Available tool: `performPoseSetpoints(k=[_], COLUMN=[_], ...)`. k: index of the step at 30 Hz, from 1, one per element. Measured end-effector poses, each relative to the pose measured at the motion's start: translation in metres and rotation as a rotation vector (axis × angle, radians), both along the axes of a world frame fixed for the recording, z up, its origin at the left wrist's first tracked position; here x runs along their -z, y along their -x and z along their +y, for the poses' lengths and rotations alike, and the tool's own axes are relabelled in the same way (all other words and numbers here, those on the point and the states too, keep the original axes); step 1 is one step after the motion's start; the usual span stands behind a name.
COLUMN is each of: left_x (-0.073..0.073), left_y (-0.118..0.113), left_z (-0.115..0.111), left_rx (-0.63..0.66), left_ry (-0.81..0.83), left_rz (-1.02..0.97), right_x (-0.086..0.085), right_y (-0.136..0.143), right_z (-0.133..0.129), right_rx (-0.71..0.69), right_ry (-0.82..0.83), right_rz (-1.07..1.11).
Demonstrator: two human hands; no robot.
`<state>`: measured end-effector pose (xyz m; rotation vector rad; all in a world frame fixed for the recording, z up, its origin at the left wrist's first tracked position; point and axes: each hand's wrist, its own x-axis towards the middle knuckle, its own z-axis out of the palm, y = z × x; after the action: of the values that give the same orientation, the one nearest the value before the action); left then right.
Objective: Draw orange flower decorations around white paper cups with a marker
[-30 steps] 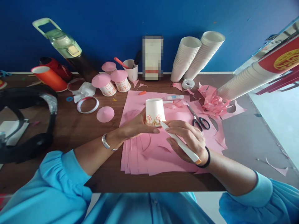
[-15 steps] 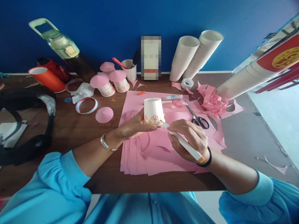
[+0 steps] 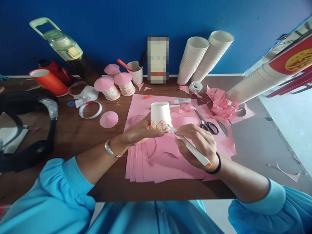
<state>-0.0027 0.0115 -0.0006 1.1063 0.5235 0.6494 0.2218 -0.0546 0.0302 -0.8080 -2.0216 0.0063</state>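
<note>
My left hand [image 3: 140,131] is closed around the lower part of a white paper cup [image 3: 160,112], its narrow end up. Red flowers and yellow-brown grass strokes are drawn along the cup's lower edge. My right hand [image 3: 197,144] grips a white marker [image 3: 195,151] with an orange end, and its tip meets the drawn band at the cup's right side. Below both hands lie pink paper sheets [image 3: 143,165]. A small orange cap [image 3: 147,97] rests on the sheets behind the cup. Black-handled scissors [image 3: 208,125] lie to the right of the cup.
Decorated cups with pink cone tops [image 3: 104,84] stand back left, with a loose pink cone [image 3: 109,120] in front. Stacks of paper cups [image 3: 192,58] rise at the back right near crumpled pink scraps [image 3: 223,105]. A tall bottle [image 3: 68,48] and black headphones [image 3: 50,133] occupy the left.
Hardly anything differs. The cup has shifted very slightly, and the marker tip stays at its drawn band.
</note>
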Motion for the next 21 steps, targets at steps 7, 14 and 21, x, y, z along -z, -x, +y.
performPoseSetpoints(k=[7, 14, 21], left_x=[-0.0026, -0.002, -0.0027], left_y=[0.0004, 0.0, -0.0005], left_z=[-0.0016, -0.0009, 0.0004], left_rx=[0.005, 0.002, 0.0], left_ry=[0.033, 0.004, -0.031], left_rz=[0.006, 0.039, 0.034], right_x=[0.0012, 0.0004, 0.001], right_y=[-0.0002, -0.0001, 0.0003], right_z=[-0.0001, -0.0004, -0.0013], right_rx=[-0.004, -0.007, -0.007], right_ry=[-0.003, -0.002, 0.0], right_rz=[-0.007, -0.02, -0.028])
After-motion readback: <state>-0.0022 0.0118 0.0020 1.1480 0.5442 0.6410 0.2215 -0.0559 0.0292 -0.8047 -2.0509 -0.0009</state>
